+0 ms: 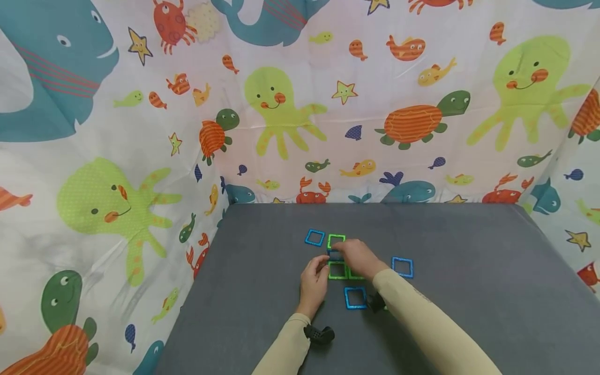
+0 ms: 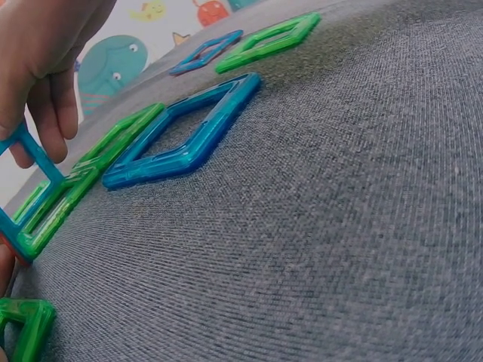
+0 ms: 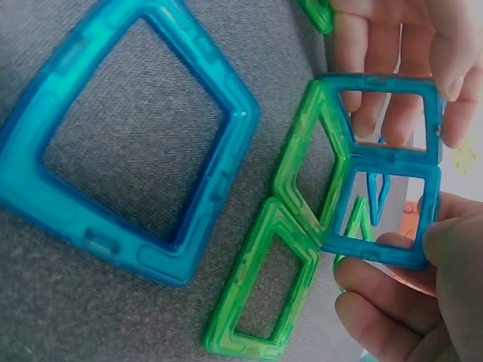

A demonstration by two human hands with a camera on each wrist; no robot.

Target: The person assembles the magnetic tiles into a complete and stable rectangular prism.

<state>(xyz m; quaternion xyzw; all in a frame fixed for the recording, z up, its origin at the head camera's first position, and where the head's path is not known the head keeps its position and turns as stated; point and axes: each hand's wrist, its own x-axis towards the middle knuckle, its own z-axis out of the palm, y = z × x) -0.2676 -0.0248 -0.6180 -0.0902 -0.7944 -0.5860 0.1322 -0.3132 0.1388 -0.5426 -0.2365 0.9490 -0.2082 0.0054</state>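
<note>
Two blue square magnetic tile frames stand upright side by side, joined, in the right wrist view. My left hand (image 1: 314, 286) pinches one blue tile (image 3: 377, 83), its fingers behind the frame. My right hand (image 1: 358, 256) pinches the other blue tile (image 3: 426, 215) between thumb and fingers. They rise from the edge of two joined green square tiles, one green tile (image 3: 296, 136) and another green tile (image 3: 240, 275), lying flat on the grey surface. A piece of green tile (image 2: 34, 328) lies close to my left hand, partly cut off in the left wrist view.
Loose tiles lie around on the grey table (image 1: 253, 260): a blue tile (image 1: 347, 299) nearer me, a blue tile (image 1: 411, 268) at right, a blue tile (image 1: 307, 239) and green tile (image 1: 329, 242) behind. A patterned curtain (image 1: 300, 177) hangs behind the table.
</note>
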